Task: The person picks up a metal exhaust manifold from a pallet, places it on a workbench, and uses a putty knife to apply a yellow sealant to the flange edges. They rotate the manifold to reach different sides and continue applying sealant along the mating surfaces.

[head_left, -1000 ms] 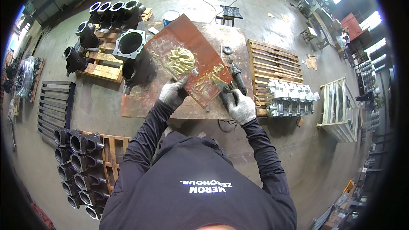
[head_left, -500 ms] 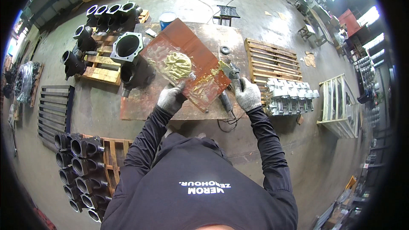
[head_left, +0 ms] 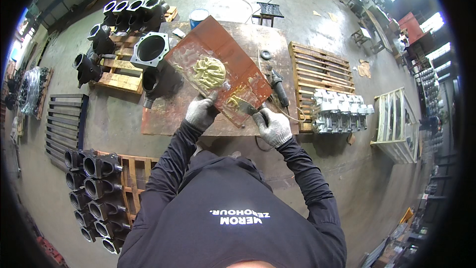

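My left hand (head_left: 202,111), in a pale knit glove, grips the lower left edge of a reddish-brown board (head_left: 229,44) and holds it tilted above the table. A wrinkled mound of yellowish putty (head_left: 208,73) lies on the board, with smears around it. In my gloved right hand (head_left: 274,128) is a putty knife (head_left: 244,105). Its blade rests over the putty smears near the board's lower right edge. The fingers are closed round the handle, which is mostly hidden.
Under the board spreads a worn worktable (head_left: 166,123). A corded power tool (head_left: 280,91) and a black ring (head_left: 266,54) lie on its right side. At left stands a black flanged casting (head_left: 151,49); behind is a blue can (head_left: 199,16). Wooden pallets (head_left: 322,67) and silvery castings (head_left: 342,111) sit to the right.
My right hand has moved left and down, from beside the board's right corner to its lower right edge. The putty knife's blade now lies over the lower smears. My left hand still holds the board.
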`<state>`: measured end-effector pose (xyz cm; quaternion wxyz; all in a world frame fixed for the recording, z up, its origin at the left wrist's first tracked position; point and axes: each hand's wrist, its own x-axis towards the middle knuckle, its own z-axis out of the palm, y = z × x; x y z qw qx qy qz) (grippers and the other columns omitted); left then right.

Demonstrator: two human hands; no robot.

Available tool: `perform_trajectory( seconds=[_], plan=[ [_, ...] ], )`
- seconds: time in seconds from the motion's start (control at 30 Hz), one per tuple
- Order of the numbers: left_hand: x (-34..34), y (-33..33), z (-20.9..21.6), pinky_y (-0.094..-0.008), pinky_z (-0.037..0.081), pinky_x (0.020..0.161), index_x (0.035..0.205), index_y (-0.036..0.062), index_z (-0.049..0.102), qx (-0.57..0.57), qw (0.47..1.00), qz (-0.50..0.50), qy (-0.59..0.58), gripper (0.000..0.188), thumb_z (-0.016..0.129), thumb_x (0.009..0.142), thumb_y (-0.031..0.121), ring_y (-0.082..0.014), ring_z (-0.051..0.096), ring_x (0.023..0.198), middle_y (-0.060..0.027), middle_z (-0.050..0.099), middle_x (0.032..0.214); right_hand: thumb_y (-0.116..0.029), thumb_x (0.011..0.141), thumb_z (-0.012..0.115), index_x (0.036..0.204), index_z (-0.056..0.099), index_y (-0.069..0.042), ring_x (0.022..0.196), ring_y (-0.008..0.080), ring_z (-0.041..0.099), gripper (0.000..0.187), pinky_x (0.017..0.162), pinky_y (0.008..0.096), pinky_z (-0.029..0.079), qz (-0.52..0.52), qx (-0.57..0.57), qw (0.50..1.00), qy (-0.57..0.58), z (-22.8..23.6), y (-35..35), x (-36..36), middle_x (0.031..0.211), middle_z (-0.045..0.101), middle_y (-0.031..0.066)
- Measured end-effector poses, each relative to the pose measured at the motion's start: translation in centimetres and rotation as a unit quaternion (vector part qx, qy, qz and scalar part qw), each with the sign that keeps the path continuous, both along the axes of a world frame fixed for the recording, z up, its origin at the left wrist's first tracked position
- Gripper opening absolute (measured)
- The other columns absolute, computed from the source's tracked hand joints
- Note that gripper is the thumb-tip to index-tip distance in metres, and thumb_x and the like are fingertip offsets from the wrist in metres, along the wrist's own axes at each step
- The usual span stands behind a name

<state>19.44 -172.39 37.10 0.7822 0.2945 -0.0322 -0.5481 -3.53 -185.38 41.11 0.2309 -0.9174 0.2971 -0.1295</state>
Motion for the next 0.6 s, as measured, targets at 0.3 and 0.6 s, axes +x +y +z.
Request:
perform_trajectory(
  seconds=[0.3, 0.6],
  plan=[
    [-0.3, 0.0, 0.9, -0.0411, 0.057, 0.091, 0.136, 0.0041, 0.054, -0.004, 1.000, -0.002, -0.027, 0.036, 0.058, 0.100, 0.006, -0.0228, 0.066, 0.107, -0.0082, 0.066, 0.123, -0.033, 0.095, 0.066, 0.087, 0.067, -0.006, 0.064, 0.0408, 0.067, 0.028, 0.060, 0.0479, 0.051, -0.148, -0.055, 0.984, -0.079, 2.0, -5.1, 0.7, 0.066, 0.065, 0.0204],
    [0.1, 0.7, -0.2, -0.0420, 0.054, 0.100, 0.138, 0.0044, 0.049, -0.019, 0.997, -0.027, -0.065, 0.036, 0.056, 0.104, 0.012, -0.0254, 0.063, 0.117, -0.0112, 0.061, 0.132, -0.024, 0.096, 0.065, 0.083, 0.065, -0.006, 0.067, 0.0390, 0.068, 0.022, 0.060, 0.0456, 0.052, -0.086, -0.032, 0.991, -0.095, 0.6, -0.6, 1.5, 0.068, 0.065, 0.0188]
  ],
)
